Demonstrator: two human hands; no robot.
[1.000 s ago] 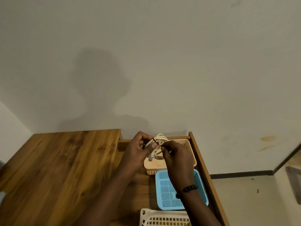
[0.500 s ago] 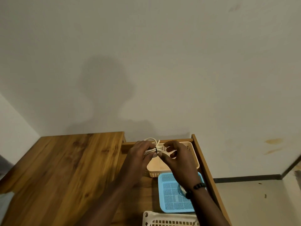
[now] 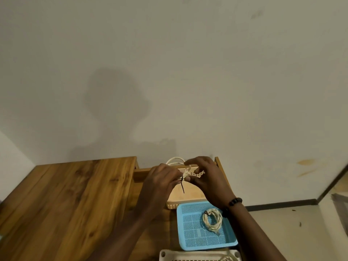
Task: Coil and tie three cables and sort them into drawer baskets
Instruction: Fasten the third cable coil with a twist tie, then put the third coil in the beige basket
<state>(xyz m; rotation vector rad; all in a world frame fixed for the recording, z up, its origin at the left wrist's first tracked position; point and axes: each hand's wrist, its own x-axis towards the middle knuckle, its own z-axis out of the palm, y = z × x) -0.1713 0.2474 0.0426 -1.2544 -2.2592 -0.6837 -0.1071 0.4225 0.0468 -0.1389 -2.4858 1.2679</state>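
Note:
My left hand (image 3: 162,178) and my right hand (image 3: 205,178) hold a coiled white cable (image 3: 176,162) between them, above the beige basket (image 3: 185,199) in the open drawer. A black tie (image 3: 182,184) wraps the coil and its loose end hangs down between my hands. My left fingers pinch the coil at the tie; my right thumb and fingers pinch it from the other side. A second tied white coil (image 3: 212,219) lies in the blue basket (image 3: 190,242). A white basket (image 3: 188,255) sits at the bottom edge, with a bit of cable showing inside.
The wooden table top (image 3: 66,200) spreads to the left of the drawer. The drawer's right wall (image 3: 218,162) runs beside my right hand. A plain wall rises behind, and the floor (image 3: 301,232) lies to the right.
The camera tilted up, so the hands sit lower in view. The tie's loose end now hangs down between the hands. My right arm shifted aside, uncovering the coil in the blue basket.

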